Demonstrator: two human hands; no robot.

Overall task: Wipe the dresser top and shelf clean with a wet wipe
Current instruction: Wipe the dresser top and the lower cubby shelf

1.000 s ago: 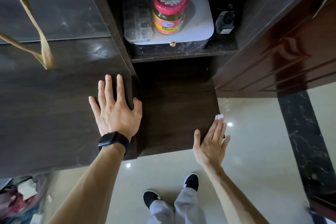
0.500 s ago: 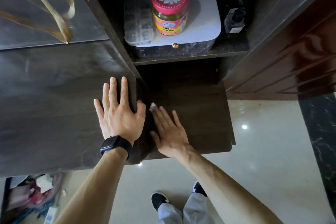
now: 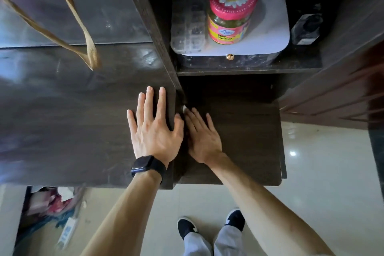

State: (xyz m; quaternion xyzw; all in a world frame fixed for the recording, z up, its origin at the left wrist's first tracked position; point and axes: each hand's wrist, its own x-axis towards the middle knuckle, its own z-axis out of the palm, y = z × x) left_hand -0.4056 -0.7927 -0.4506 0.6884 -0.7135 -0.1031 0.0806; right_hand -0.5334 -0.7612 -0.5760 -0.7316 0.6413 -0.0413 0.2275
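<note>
The dark wooden dresser top (image 3: 62, 127) fills the left half of the view. My left hand (image 3: 155, 131), with a black watch on its wrist, lies flat on it near its right edge, fingers spread. To the right sits the lower dark shelf (image 3: 245, 135). My right hand (image 3: 201, 137) presses flat on the shelf's left side, against the dresser's side wall. A small white tip of the wet wipe (image 3: 184, 108) shows beyond my fingertips; the rest is hidden under my hand.
An upper shelf (image 3: 239, 68) holds a white box (image 3: 268, 33) with a pink-lidded jar (image 3: 230, 12) and a clear pill organiser (image 3: 188, 16) on it, plus a small dark bottle (image 3: 306, 29). A tan bag strap (image 3: 83, 33) hangs over the dresser. A wooden door (image 3: 342, 89) stands right. Clutter lies on the floor (image 3: 52, 210).
My right hand has swept with the wipe from the shelf's front right edge to its left side by the dresser wall. My left hand has stayed flat on the dresser top.
</note>
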